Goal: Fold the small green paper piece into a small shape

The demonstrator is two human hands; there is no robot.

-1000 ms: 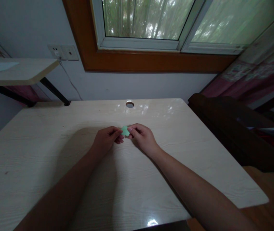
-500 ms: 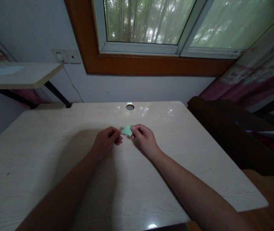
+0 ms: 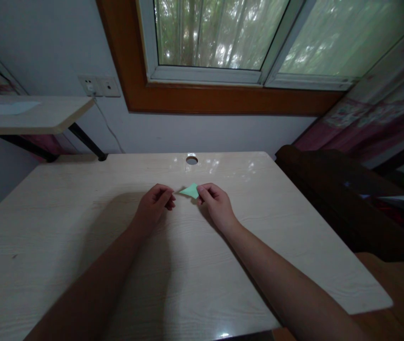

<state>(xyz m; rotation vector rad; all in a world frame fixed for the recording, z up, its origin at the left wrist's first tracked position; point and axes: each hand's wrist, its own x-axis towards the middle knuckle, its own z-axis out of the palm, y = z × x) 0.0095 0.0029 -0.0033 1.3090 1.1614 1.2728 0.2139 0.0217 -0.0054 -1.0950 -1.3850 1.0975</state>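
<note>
Above the middle of the table, a small piece of folded light green paper point(image 3: 190, 191) tapers to a sharp point on its left side. My right hand point(image 3: 216, 201) pinches its right end between thumb and fingers. My left hand point(image 3: 155, 202) is just left of the paper's point, thumb and index finger pressed together and the other fingers curled. A narrow gap seems to separate those fingertips from the point, and I see nothing between them.
The pale wood-grain table point(image 3: 123, 274) has a round cable hole point(image 3: 192, 160) near its back edge. A raised shelf point(image 3: 38, 118) on black legs stands at the back left. Dark wooden furniture point(image 3: 329, 199) adjoins the right side. A window is behind.
My left fingers have slipped off the paper's pointed tip and moved slightly left. My right hand has shifted a little right with the paper, showing more of its point.
</note>
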